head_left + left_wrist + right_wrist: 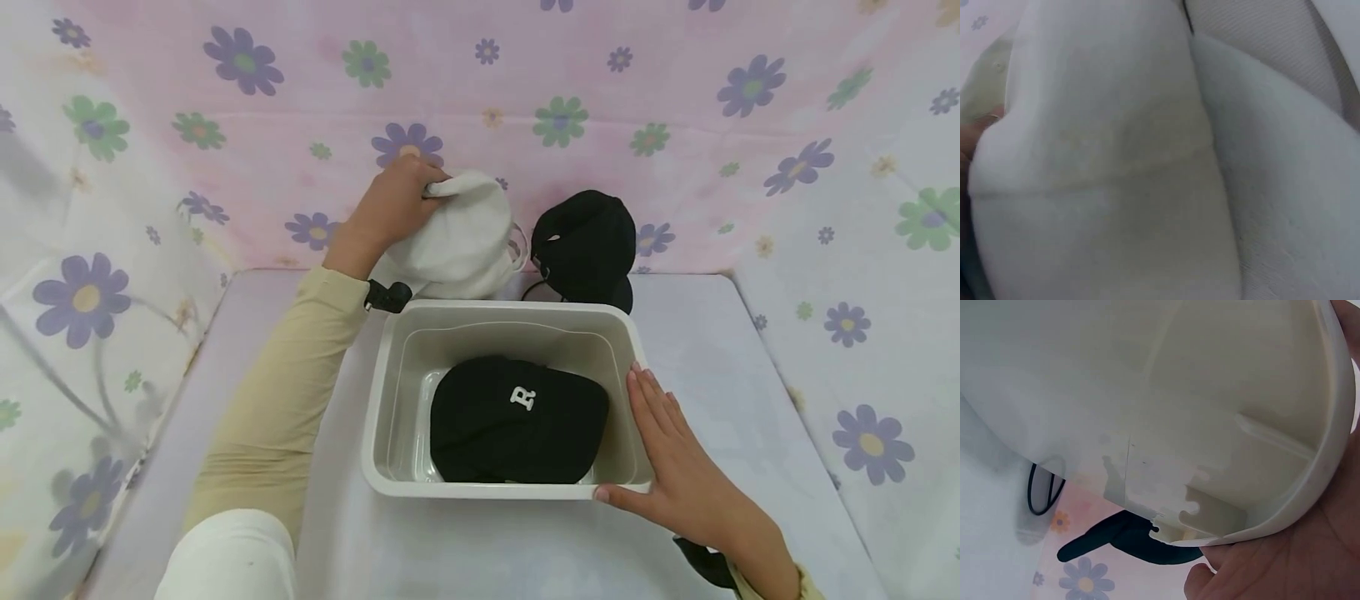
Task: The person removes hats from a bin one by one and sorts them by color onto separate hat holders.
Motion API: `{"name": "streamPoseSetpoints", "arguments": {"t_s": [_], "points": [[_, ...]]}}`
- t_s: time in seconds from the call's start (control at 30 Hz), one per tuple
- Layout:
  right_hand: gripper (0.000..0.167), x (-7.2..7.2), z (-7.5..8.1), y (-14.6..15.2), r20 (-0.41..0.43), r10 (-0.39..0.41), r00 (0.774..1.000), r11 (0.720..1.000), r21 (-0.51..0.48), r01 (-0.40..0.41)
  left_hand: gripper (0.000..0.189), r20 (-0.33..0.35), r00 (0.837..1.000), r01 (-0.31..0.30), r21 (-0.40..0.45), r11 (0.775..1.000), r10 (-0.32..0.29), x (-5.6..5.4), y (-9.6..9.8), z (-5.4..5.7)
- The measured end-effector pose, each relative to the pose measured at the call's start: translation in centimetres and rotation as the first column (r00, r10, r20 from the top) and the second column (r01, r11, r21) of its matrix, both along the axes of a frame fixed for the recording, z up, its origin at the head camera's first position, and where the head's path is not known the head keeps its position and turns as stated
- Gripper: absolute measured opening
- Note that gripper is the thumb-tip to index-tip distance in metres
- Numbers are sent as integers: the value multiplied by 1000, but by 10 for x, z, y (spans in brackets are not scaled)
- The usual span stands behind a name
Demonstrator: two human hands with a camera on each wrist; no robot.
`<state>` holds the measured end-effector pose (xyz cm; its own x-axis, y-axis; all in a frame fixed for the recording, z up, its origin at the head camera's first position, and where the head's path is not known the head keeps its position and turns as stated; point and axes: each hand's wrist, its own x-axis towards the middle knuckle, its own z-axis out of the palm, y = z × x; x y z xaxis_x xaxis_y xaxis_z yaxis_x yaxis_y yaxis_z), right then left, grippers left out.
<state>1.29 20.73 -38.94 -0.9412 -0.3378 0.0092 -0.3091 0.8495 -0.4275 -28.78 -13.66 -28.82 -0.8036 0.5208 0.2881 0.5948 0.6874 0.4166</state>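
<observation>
My left hand (397, 204) grips the edge of a white cap (465, 237) behind the bin, at the back of the table. In the left wrist view the pale cloth of the cap (1097, 144) fills most of the picture. A black cap with a white letter R (487, 433) lies inside the light grey plastic bin (510, 492). Against the bin's front right corner rests my right hand (686, 467), fingers straight along the right rim and thumb at the front rim. The right wrist view shows the palm (1291, 562) touching the bin's rim (1332, 456).
Another black cap (588, 242) stands behind the bin, right of the white cap, against the flowered cloth backdrop (480, 92). Flowered cloth also rises at both sides of the pale table (690, 350).
</observation>
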Motion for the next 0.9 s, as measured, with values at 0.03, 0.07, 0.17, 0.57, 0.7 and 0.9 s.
{"name": "streamPoseSetpoints", "arguments": {"t_s": [0.03, 0.07, 0.17, 0.57, 0.7, 0.9], "points": [[130, 0, 0, 0, -2, -1, 1000, 1000, 0, 1, 20, 21, 1000, 9, 3, 1000, -9, 0, 1, 0], [130, 0, 0, 1, -3, -2, 1000, 1000, -1, 2, 22, 41, 999, 16, 2, 1000, -16, -1, 2, 0], [130, 0, 0, 1, -1, -2, 1000, 1000, -2, 2, 30, 98, 995, 25, -5, 1000, -24, -5, 2, -1], [130, 1, 1, 3, -5, -4, 1000, 1000, 1, 4, 81, 267, 959, -55, -145, 988, 92, -12, 3, 0], [130, 0, 1, 3, -7, 3, 1000, 1000, -5, -3, 100, 258, 954, -106, -192, 976, 154, -9, -3, 2], [130, 0, 0, 3, -16, 19, 1000, 1000, -19, -19, 104, 289, 946, -115, -129, 985, 148, -7, -12, 4]]}}
